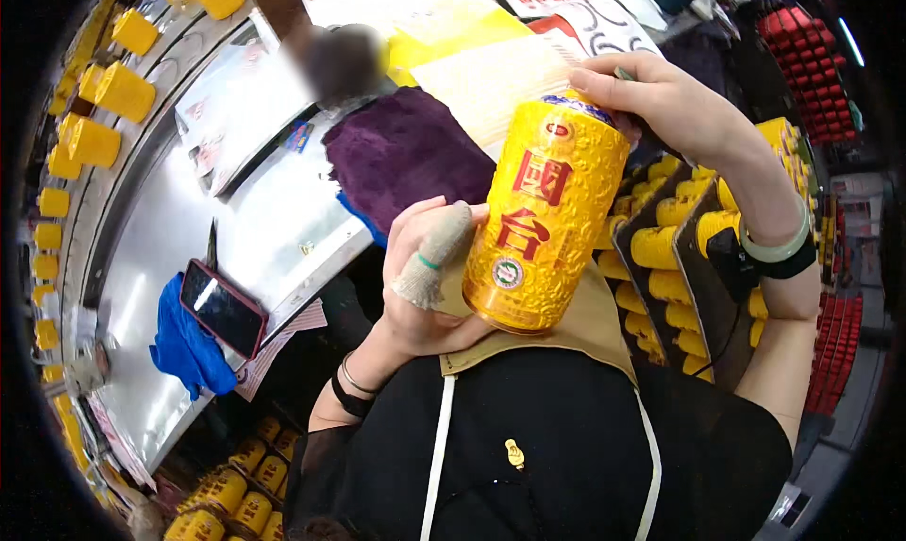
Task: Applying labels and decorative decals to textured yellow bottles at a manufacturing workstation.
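Note:
A yellow embossed bottle (pixel 547 220) with large red characters and a small round label leans in front of my chest. My left hand (pixel 420 324) grips its lower left side. A pale cloth finger cover (pixel 444 244) with a green band sits on one finger of that hand. At the bottle's top, my right hand (pixel 665 102) is closed around the neck area, where some blue and white pattern shows. A small green bit pokes up by the right fingers; I cannot tell what it is. Part of the neck is hidden by the hand.
To the left, a metal table (pixel 274 239) carries a purple cloth (pixel 406 154), a phone (pixel 223 307) and a blue cloth (pixel 189 343). Yellow bottles (pixel 123 92) line a curved conveyor at far left. Racks of yellow bottles (pixel 651 248) stand close on my right, red items (pixel 802 59) beyond.

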`<state>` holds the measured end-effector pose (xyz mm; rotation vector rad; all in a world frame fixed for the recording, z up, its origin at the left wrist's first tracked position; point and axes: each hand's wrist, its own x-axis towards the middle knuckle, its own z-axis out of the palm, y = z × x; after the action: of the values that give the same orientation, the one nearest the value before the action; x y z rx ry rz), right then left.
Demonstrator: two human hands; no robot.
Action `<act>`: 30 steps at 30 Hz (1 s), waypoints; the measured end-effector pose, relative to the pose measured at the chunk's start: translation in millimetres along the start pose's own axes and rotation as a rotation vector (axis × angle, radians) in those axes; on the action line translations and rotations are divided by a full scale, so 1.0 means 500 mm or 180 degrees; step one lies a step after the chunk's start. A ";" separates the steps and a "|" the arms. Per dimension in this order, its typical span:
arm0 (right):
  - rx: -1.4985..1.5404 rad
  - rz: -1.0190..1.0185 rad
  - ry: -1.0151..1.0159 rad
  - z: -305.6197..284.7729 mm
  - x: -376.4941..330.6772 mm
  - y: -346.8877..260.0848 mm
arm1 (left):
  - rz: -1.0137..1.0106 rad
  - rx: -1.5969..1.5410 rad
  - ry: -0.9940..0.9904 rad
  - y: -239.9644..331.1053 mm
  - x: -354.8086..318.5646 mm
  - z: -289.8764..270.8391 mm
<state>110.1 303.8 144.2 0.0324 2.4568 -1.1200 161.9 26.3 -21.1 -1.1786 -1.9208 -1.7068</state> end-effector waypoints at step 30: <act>0.0035 -0.1094 -0.1234 0.080 0.448 -0.075 | -0.1120 0.2162 0.1405 -0.029 0.051 0.013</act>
<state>-84.8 214.8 58.7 -0.5694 2.1521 -1.1486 137.4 42.6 -14.4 -0.2081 -2.2074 -1.1392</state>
